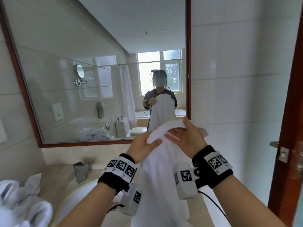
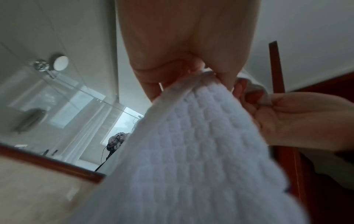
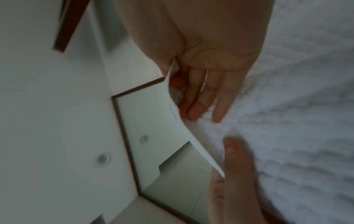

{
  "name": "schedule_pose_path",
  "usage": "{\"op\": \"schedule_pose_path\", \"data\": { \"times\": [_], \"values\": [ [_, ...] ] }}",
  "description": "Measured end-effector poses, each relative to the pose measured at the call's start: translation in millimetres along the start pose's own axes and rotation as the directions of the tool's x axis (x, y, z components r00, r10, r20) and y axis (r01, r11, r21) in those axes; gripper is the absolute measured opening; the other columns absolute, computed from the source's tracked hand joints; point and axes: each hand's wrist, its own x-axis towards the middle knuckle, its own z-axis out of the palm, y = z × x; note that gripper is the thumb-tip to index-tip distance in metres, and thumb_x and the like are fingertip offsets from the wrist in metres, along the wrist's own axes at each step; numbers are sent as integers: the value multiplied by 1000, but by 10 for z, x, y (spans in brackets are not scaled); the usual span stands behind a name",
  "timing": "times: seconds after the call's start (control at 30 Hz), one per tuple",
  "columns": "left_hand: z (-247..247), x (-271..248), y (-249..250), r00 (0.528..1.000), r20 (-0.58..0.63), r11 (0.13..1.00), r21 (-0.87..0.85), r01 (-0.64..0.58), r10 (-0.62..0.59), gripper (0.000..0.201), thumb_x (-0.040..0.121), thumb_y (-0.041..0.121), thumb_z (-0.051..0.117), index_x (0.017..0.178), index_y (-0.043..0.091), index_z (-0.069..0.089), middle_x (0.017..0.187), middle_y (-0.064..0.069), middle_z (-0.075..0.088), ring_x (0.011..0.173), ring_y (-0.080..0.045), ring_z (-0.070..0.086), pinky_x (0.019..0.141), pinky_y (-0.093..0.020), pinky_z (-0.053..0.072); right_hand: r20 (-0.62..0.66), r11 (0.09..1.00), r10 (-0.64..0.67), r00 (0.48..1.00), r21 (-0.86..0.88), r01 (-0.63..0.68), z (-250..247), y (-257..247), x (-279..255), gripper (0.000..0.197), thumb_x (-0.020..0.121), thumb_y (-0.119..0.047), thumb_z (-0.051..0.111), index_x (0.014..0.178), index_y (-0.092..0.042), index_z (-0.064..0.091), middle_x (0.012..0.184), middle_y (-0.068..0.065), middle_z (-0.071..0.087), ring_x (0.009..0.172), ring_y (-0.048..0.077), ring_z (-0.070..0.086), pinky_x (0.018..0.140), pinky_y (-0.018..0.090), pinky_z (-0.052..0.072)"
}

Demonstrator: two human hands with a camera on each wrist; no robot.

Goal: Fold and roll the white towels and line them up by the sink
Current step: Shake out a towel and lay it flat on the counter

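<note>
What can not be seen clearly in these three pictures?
- Towel: lower end cut off by the head view's bottom edge.
- Sink: basin mostly hidden behind the forearms and towel.
- Towel pile: blurred, so no count is possible.
- Right hand: its thumb is hidden behind the towel's edge in the right wrist view.
- Left hand: fingertips buried in towel in the left wrist view.

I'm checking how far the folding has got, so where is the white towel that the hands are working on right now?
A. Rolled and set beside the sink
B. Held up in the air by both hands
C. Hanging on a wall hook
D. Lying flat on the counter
B: the left hand and right hand each pinch the top edge of the white towel, which hangs down unrolled in front of the mirror.
</note>
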Motion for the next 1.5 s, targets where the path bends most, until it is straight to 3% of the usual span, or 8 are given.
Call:
{"op": "schedule_pose_path", "data": {
  "times": [0.17, 0.37, 0.6, 0.77, 0.9, 1.03, 1.23, 1.5],
  "values": [
    [-322, -363, 99, 997, -69, 986, -168, 8, -20, 27, 96, 16, 49, 70, 9, 48, 64, 0, 40, 60, -14, 39, 54, -19, 29, 12, 985, -117, 993, -123, 117, 433, -79, -392, 46, 94, -42, 50, 124, -8, 57, 113, 13, 68, 95, 17, 66, 79, 34, 54],
    [-525, -1012, 188, 997, 73, 1000, 19, 11, -13, 15, 95, 9, 46, 96, -1, 58, 87, -8, 62, 79, -19, 57, 75, -31, 47, 88, 945, -288, 954, -139, 298, 985, -298, -1172, 35, 95, -44, 45, 96, -17, 66, 96, 3, 71, 78, 5, 68, 73, 24, 53],
    [-721, -2028, 62, 968, 98, 961, 174, 214, -233, 34, 93, 22, 55, 60, 20, 45, 71, -5, 54, 67, -19, 47, 59, -26, 35, 155, 875, -481, 863, 28, 483, 1351, -706, -2339, 40, 98, -47, 37, 89, -16, 62, 85, -2, 68, 84, 12, 61, 74, 25, 46],
    [-853, -2579, -44, 916, 133, 886, 339, 316, -378, 29, 84, 35, 67, 99, 10, 64, 95, -6, 61, 83, -19, 51, 68, -24, 38, 115, 857, -513, 851, 18, 515, 1391, -844, -2919, 45, 98, -48, 32, 101, -13, 59, 78, -7, 73, 77, 6, 71, 80, 28, 49],
    [-904, -2804, -50, 893, 94, 872, 285, 399, -439, 35, 77, 35, 74, 96, 7, 69, 90, -6, 64, 81, -19, 56, 69, -25, 40, 115, 852, -515, 849, -41, 522, 1429, -801, -3111, 46, 98, -49, 35, 110, -11, 59, 90, -3, 70, 84, 9, 69, 72, 26, 53],
    [-915, -2863, 292, 912, 314, 964, 57, 260, -265, 52, 54, 50, 75, 94, 17, 66, 96, -1, 69, 92, -20, 65, 91, -43, 52, 106, 857, -476, 873, -167, 487, 1537, -684, -3162, 39, 97, -47, 39, 96, -16, 63, 87, -5, 71, 89, 12, 66, 77, 30, 49],
    [-1005, -2597, 1527, 994, 44, 808, -587, -55, 100, 69, 66, 17, 76, 129, 16, 46, 127, -10, 60, 115, -24, 60, 96, -39, 52, 123, 820, -360, 925, -431, 377, 1644, -264, -3081, 32, 95, -44, 47, 81, -20, 64, 80, -1, 69, 77, 11, 65, 62, 22, 48],
    [-945, -2432, 1838, 993, -115, 883, -462, -86, 36, 17, 73, -3, 73, 84, 9, 68, 79, -3, 69, 74, -9, 66, 77, -23, 55, 170, 765, -397, 902, -482, 428, 1481, -140, -3041, 28, 87, -25, 65, 84, 3, 69, 70, 10, 69, 60, 11, 65, 60, 19, 50]
  ]
}}
